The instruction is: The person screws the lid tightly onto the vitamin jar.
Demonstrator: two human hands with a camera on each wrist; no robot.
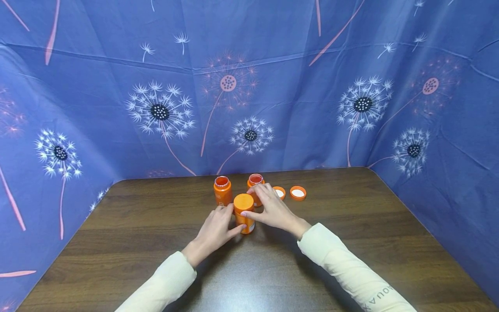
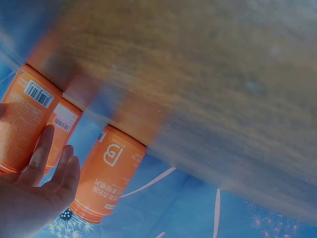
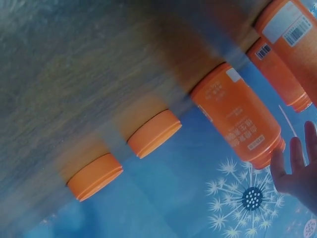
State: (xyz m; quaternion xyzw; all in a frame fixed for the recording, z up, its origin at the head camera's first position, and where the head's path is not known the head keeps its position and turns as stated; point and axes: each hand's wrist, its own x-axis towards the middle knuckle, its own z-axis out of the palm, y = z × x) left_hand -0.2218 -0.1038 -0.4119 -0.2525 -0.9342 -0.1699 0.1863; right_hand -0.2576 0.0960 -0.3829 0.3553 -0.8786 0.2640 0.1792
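A capped orange bottle (image 1: 245,223) stands upright between both hands. My left hand (image 1: 214,227) holds its body, with the thumb across the front and fingers at the left side. Over the top, my right hand (image 1: 274,210) grips the orange cap (image 1: 243,201), its thumb at the front edge and its fingers round the back. Just behind stand two uncapped orange bottles: the left bottle (image 1: 222,193) in plain sight, the right bottle (image 1: 255,178) partly covered by my right hand. In the left wrist view, barcode labels show on the held bottle (image 2: 22,121) and the one behind it.
Two loose orange caps, the nearer-to-hand cap (image 1: 279,192) and the outer cap (image 1: 298,193), lie white inside up, right of the bottles. A dark wood table (image 1: 351,225) carries everything. Blue dandelion-print cloth (image 1: 288,108) hangs behind the table and along its sides.
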